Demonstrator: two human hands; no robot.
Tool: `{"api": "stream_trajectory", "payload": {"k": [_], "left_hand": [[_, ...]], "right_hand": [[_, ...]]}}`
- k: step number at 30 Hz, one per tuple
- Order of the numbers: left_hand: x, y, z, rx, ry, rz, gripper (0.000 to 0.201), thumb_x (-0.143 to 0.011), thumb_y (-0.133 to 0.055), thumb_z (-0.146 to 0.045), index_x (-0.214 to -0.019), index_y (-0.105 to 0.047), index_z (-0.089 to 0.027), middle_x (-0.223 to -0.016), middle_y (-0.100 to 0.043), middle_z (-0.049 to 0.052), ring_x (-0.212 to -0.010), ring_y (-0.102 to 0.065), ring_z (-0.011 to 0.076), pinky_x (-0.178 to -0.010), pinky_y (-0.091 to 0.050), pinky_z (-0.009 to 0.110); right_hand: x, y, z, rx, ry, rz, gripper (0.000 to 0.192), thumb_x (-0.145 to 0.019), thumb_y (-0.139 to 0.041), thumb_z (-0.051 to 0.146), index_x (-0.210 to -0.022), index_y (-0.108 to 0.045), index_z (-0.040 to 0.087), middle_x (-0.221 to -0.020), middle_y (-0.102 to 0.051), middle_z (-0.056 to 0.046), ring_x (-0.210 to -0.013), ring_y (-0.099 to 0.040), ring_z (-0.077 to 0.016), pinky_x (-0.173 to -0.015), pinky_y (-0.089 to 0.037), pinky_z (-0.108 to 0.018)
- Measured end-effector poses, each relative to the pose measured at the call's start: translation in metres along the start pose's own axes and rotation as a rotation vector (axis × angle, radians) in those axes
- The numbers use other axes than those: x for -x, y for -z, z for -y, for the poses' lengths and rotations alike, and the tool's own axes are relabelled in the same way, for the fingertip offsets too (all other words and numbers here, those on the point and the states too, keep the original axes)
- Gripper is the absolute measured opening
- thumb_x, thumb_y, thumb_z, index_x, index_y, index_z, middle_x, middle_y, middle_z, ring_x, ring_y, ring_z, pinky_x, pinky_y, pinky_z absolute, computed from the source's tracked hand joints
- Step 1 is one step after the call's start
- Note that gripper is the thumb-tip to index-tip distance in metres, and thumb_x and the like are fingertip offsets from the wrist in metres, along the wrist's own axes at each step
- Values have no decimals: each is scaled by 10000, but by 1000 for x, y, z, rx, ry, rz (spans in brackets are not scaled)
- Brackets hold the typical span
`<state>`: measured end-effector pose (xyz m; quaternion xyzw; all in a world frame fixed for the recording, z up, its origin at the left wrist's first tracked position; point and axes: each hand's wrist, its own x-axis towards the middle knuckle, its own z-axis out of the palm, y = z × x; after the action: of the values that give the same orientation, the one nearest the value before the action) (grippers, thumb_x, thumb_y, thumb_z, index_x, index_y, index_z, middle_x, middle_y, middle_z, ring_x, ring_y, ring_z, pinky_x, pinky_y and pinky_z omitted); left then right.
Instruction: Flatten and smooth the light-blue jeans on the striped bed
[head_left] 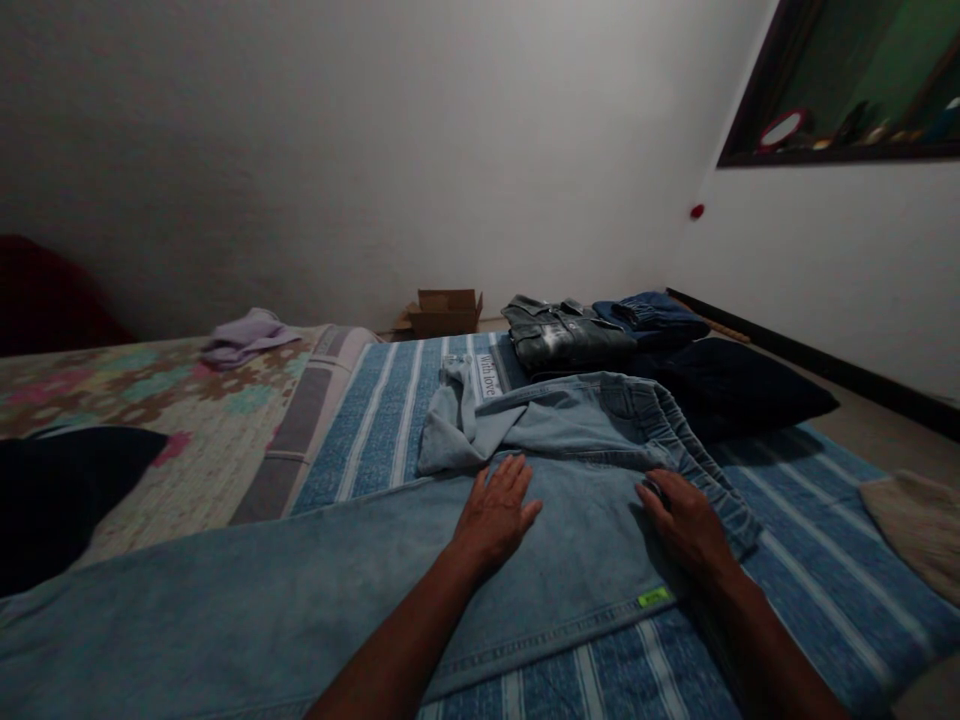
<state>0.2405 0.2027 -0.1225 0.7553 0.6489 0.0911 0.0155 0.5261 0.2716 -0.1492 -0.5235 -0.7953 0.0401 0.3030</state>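
Note:
A pair of light blue jeans (300,580) lies spread across the bed, its elastic waist to the right and one leg stretched out to the left. The other leg is folded back on itself at the far side, with a "With love" print (487,378) by it. My left hand (496,515) rests flat on the middle of the jeans, fingers stretched out. Near the waistband, my right hand (688,522) touches the denim with its fingers loosely bent and the thumb apart from them. A small bright green tag (653,597) shows on the near seam.
Folded grey-green denim (566,335) and folded dark blue jeans (652,318) lie behind, beside a dark pillow-like bundle (750,385). The bed has a blue striped cover (810,560). Leftward are a floral sheet (202,490), a lilac cloth (251,335) and dark fabric (67,500). A cardboard box (446,315) stands by the wall.

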Motion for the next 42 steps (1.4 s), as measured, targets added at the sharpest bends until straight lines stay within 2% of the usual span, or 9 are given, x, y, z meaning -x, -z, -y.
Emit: {"api": "stream_trajectory", "payload": {"k": [3,5,9,14,18,24,29,35,42], "left_hand": [[0,-1,0,-5,1,0,488,-950,-405,-403,-1394,-426,-200,-1508,-354,87,-1400,-290,251,-1118,-267,509],[0,-1,1,-8,5,8,499,-951,-399,-419,-1399,-420,-199,-1511,-349,81,-1402,-286,249,-1121,-266,511],[0,0,0,-8,19,35,519,-958,-365,-442,-1411,-400,-191,-1522,-326,71,-1414,-257,238,-1134,-245,510],[2,6,-12,22,56,88,513,-958,-353,-433,-1396,-403,-170,-1525,-318,95,-1419,-243,250,-1129,-228,541],[-6,9,-38,13,82,59,462,-930,-412,-388,-1293,-486,-113,-1488,-367,167,-1403,-269,291,-1129,-183,578],[-34,9,-96,127,-144,93,482,-921,-411,-442,-1236,-514,-92,-1461,-400,170,-1381,-298,291,-1115,-263,509],[-50,-7,-128,193,-208,127,544,-938,-349,-503,-1244,-507,-82,-1406,-466,163,-1351,-343,284,-1115,-264,474],[-45,-27,-133,258,-229,109,638,-957,-207,-532,-1388,-362,-89,-1526,-291,161,-1425,-192,278,-1144,-168,506],[-42,-31,-132,235,-225,76,649,-958,-197,-527,-1420,-331,-91,-1536,-269,161,-1429,-181,274,-1157,-138,509]], "right_hand": [[-3,9,-10,98,-68,-153,365,-901,-408,408,-1014,-630,142,-1069,-654,-149,-1038,-583,-264,-932,-434,-402],[-5,16,-18,228,-126,-192,388,-881,-416,397,-1055,-619,115,-1121,-621,-180,-1093,-545,-301,-938,-422,-434],[-8,26,-28,371,-289,-55,519,-869,-411,455,-1204,-542,82,-1092,-606,-186,-1039,-555,-327,-857,-456,-447],[-8,33,-36,281,-390,103,610,-866,-341,569,-1271,-508,145,-1114,-594,-180,-1022,-574,-336,-774,-479,-440],[-13,37,-43,206,-471,195,612,-811,-378,628,-1174,-575,177,-1120,-592,-227,-1023,-577,-391,-689,-479,-480],[-22,37,-47,223,-586,275,626,-772,-370,701,-1093,-576,204,-1153,-568,-265,-1024,-573,-439,-604,-460,-497],[-25,38,-43,223,-620,273,603,-777,-347,718,-1029,-579,221,-1105,-595,-249,-994,-590,-433,-588,-454,-494],[-26,40,-39,235,-585,253,586,-787,-366,694,-985,-593,192,-1024,-613,-248,-932,-613,-426,-582,-459,-477],[-33,44,-35,254,-594,286,515,-806,-379,659,-877,-577,189,-973,-634,-201,-889,-628,-379,-595,-469,-431]]}}
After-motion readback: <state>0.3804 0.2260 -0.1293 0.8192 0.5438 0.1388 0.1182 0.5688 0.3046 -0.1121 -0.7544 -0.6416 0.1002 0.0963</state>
